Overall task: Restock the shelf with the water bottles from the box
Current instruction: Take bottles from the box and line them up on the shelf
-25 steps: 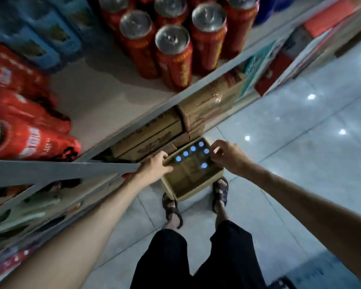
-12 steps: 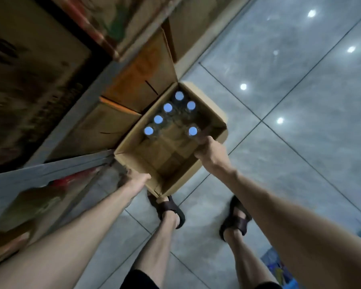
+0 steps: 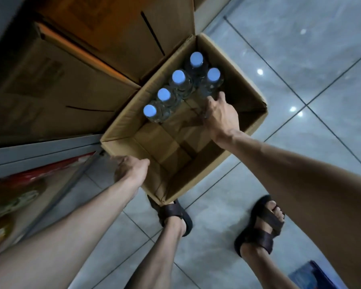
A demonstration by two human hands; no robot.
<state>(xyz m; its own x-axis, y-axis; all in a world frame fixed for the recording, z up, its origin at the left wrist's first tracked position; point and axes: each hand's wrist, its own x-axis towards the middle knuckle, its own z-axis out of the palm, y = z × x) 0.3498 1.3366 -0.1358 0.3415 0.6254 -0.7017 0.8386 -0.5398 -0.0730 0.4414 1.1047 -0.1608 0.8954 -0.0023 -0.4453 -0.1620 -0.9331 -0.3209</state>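
Open brown cardboard box (image 3: pixel 233 161) on grey tiled floor (image 3: pixel 300 59); near rim gripped by left hand (image 3: pixel 131 171). Clear blue-capped water bottle (image 3: pixel 212 82) touched by right hand (image 3: pixel 221 115); grasp cannot be told.

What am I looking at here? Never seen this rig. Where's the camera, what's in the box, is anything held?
There is no machine: a person wears one wide-angle camera on the head, looking down at their own bare hands. A cardboard box sits open on the tiled floor, beside closed cartons under a shelf. Five water bottles with pale blue caps stand in it, four in a row and one beside them. The left hand holds the near edge of the box. The right hand reaches inside, fingers at the lone bottle; no firm grip shows yet. Their sandalled feet are below.
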